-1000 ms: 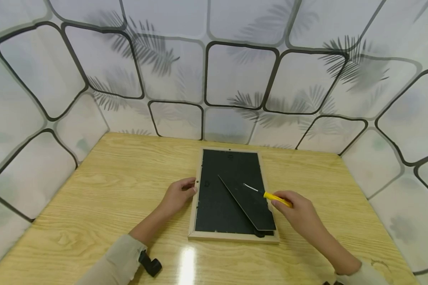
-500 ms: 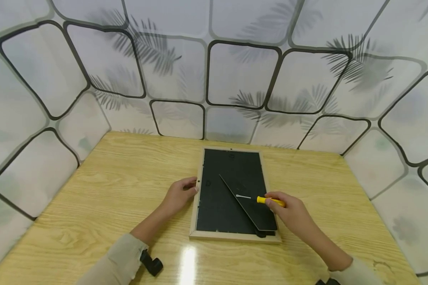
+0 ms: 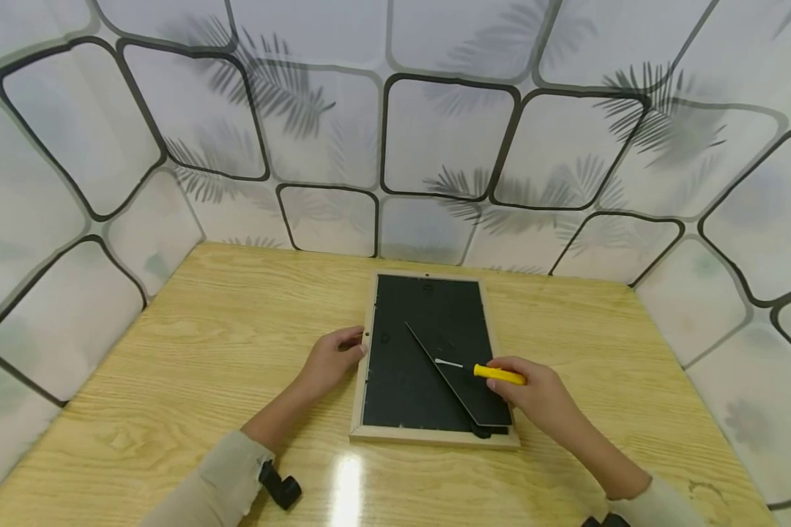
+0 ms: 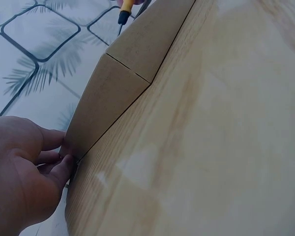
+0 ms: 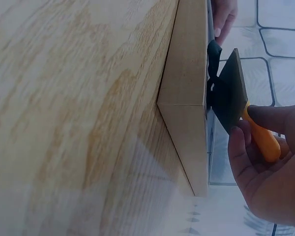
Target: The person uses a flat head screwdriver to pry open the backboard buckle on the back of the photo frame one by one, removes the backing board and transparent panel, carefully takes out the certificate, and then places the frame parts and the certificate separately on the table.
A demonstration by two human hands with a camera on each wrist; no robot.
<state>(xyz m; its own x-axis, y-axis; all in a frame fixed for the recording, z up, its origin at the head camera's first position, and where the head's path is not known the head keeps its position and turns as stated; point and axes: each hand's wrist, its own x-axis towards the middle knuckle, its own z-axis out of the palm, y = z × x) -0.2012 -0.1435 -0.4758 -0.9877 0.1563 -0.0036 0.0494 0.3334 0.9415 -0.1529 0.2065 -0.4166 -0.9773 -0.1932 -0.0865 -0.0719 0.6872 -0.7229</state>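
Observation:
A picture frame (image 3: 428, 437) lies face down on the table, its light wooden rim around a black backing board (image 3: 395, 388). From the backing rises a black easel stand (image 3: 481, 404), partly lifted and slanting across the lower right. My left hand (image 3: 329, 366) holds the frame's left edge; in the left wrist view its thumb and fingers meet the wooden side (image 4: 108, 98). In my right hand (image 3: 537, 391) I grip a screwdriver (image 3: 499, 375) by its yellow handle. The metal shaft points left over the stand. In the right wrist view, fingertips reach the stand's edge (image 5: 238, 88).
The wood-grain table (image 3: 250, 293) spreads around the frame on all sides. A patterned wall covering (image 3: 444, 139) stands behind and at both sides. A black strap device (image 3: 280, 487) sits on the left cuff.
My right hand has shifted left and slightly down, and the screwdriver's shaft now lies nearly level across the stand. The left hand and frame have stayed in place.

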